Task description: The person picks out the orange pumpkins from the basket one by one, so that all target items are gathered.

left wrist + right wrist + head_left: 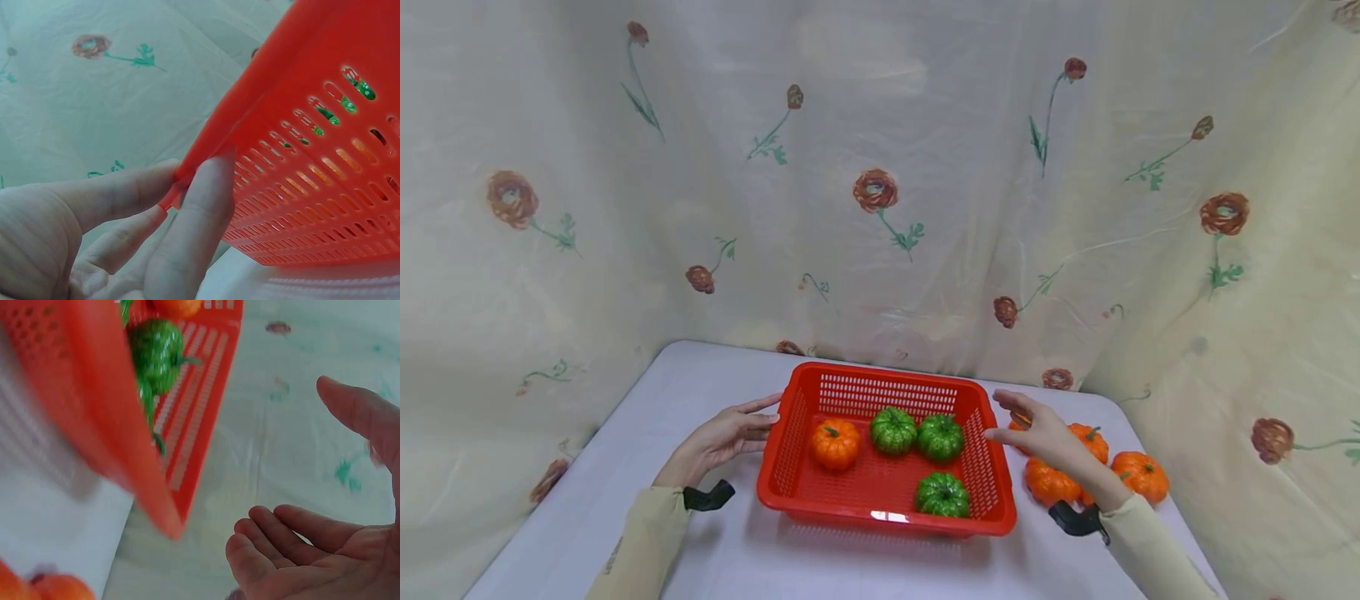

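Observation:
A red plastic basket point(887, 518) with slotted walls sits on the white table. One orange pumpkin point(835, 444) lies in its left half, and three green pumpkins point(942, 495) lie towards its right side. At the basket's left rim, my left hand point(718, 442) pinches the edge between thumb and fingers, seen close up in the left wrist view. My right hand point(1037, 429) is held beside the right rim, thumb spread away from the fingers. In the right wrist view its palm point(325, 562) shows nothing held, and the hand stands apart from the basket.
Several orange pumpkins point(1138, 477) lie on the table to the right of the basket, partly behind the right hand and forearm. A curtain point(820, 250) printed with flowers hangs behind and on both sides of the white table point(715, 375).

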Demonstrator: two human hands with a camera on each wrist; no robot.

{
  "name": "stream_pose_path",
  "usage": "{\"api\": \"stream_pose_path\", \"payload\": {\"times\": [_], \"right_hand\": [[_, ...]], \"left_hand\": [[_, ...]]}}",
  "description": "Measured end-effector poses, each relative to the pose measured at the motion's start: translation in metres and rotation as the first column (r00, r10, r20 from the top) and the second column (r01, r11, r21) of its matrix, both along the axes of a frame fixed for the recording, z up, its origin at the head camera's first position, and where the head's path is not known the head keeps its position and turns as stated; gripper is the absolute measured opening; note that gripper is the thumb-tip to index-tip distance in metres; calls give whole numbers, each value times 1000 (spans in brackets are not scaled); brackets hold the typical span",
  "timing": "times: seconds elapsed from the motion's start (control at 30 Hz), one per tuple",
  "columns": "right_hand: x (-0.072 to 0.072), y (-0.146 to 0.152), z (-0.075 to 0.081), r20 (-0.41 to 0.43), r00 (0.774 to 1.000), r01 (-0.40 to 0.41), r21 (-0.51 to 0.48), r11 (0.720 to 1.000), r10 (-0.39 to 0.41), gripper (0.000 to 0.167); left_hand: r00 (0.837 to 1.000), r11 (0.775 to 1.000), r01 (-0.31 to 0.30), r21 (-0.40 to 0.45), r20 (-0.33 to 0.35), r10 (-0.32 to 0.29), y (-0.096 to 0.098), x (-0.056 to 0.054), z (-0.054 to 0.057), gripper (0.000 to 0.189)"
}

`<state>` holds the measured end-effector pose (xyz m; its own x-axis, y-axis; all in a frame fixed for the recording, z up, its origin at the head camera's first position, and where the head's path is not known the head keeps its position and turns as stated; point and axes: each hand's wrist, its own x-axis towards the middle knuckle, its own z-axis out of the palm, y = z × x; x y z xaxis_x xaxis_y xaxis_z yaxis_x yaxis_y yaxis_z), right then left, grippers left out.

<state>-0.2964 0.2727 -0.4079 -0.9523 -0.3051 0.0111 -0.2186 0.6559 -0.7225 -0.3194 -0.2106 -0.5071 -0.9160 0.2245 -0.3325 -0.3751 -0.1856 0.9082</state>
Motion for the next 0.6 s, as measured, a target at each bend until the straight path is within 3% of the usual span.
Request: {"api": "stream_pose_path", "payload": {"times": [0.2,0.6], "right_hand": [[-4,-31,-1,45,996,-71,-36,997,73,82],[-13,-100,-16,60,966,-251,-40,967,253,72]], "left_hand": [[999,999,49,21,-22,-49,0,0,3,64],[1000,1000,-4,15,9,4,1,3,4,59]]}}
